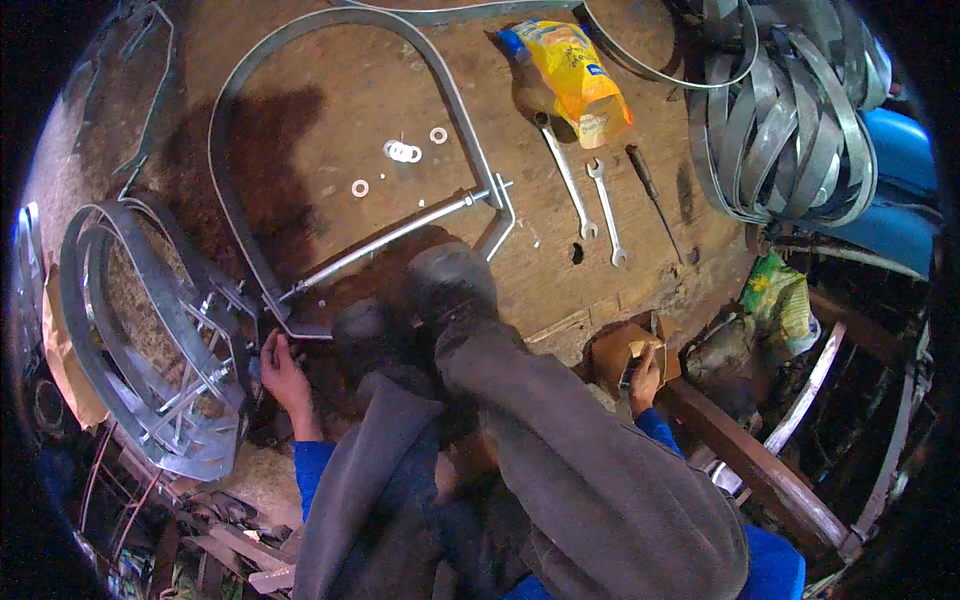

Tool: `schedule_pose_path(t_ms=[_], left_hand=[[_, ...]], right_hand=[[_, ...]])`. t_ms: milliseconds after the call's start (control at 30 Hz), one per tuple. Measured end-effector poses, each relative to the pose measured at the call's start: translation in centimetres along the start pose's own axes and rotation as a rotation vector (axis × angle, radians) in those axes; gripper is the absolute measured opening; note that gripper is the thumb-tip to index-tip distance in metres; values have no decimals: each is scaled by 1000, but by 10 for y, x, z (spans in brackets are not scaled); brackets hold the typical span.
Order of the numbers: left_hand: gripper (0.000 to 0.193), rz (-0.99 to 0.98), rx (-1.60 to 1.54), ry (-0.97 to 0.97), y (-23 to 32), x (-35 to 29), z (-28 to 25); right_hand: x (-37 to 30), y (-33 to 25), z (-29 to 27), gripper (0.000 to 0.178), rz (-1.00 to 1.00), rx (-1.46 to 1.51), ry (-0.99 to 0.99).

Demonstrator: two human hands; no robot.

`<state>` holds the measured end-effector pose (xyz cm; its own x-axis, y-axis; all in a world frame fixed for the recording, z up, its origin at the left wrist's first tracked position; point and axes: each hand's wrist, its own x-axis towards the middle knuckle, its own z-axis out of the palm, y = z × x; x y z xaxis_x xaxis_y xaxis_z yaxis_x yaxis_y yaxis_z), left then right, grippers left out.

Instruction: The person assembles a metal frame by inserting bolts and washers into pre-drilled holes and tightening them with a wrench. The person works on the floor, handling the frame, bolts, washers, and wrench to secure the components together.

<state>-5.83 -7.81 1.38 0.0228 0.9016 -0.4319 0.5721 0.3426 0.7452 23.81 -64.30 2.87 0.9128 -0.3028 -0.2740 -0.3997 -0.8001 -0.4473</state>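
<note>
A large U-shaped metal band clamp (222,165) lies on the wooden board, with a threaded rod (385,240) across its two bent ends. My left hand (284,375) is at the clamp's near left corner, fingertips closed against the bent end. My right hand (645,382) reaches into a small open cardboard box (612,350). Its fingers are curled round something small and dark, partly hidden by the hand and the flaps. Several pale washers (403,151) lie inside the clamp's loop. My shoes (455,280) rest beside the rod.
Two wrenches (568,178) (606,212) and a screwdriver (655,200) lie right of the clamp, below a yellow plastic bag (575,75). Bundled metal bands (790,120) are heaped at far right. Other assembled clamps (110,330) stand at left. A rusty beam (755,465) crosses at lower right.
</note>
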Motion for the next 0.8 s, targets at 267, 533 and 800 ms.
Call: schedule_pose_path(t_ms=[267,533,800], left_hand=[[25,82,-80,54,11,-9,16],[23,177,-6,67,24,-21,9],[20,28,-147,67,25,-28,4]], right_hand=[[7,84,-6,38,-221,-254,1],[-29,2,-12,50,-86,-753,-168],[-14,16,-20,48,-144,-722,-156]])
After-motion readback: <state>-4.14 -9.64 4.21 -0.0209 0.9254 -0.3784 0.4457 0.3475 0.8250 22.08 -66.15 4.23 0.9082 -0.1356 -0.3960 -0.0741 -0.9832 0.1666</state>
